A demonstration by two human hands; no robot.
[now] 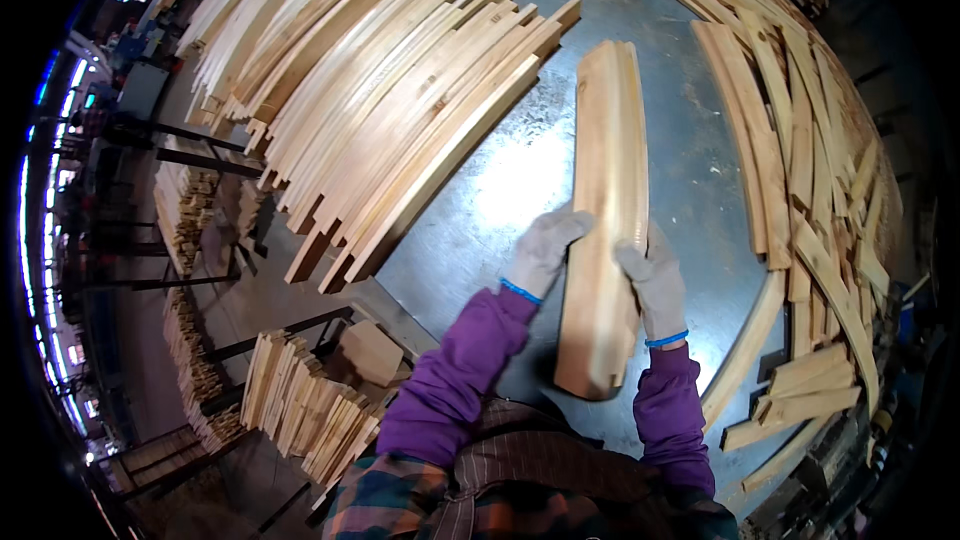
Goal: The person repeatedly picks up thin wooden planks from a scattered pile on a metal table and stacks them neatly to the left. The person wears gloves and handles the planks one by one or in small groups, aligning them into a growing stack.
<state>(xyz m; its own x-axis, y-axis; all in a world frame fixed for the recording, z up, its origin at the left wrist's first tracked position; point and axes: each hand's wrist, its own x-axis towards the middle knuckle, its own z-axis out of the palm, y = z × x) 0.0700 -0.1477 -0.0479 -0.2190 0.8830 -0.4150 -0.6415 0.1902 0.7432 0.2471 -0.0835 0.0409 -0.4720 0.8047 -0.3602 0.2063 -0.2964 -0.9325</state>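
Note:
Both my hands wear grey work gloves with blue cuffs, over purple sleeves. Between them I hold a small bundle of curved pale wooden slats (606, 190), lifted above a grey metal table (500, 200) and pointing away from me. My left hand (545, 248) grips the bundle's left edge near its middle. Pressed against the right edge, slightly lower, is my right hand (652, 280). The bundle's notched near end sits by my chest.
A large stack of curved slats (370, 90) covers the table's left side. More curved slats (800, 160) are heaped along the right edge. Below the table at left stand short wood pieces (300, 400) and dark metal racks (190, 155).

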